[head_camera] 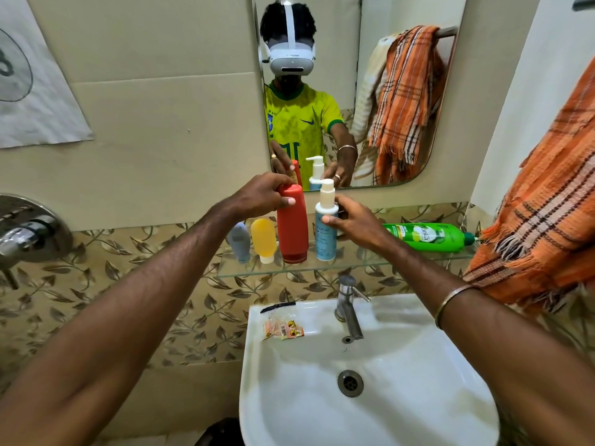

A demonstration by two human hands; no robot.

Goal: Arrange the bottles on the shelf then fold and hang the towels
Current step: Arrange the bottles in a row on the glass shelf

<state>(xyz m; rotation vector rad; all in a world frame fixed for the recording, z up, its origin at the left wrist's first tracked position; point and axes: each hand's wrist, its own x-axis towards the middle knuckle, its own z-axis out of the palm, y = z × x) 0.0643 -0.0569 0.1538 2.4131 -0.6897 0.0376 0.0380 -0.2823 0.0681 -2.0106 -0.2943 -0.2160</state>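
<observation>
Glass shelf above the basin: left hand grips an upright red bottle, right hand a white pump bottle. Bottle-arranging is under way; next, likely, standing up the green bottle lying far right; orange towels wait.

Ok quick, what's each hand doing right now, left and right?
Left hand: gripping the top of the red bottle, which stands on the glass shelf.
Right hand: holding the white pump bottle, thumb across its front.
</observation>
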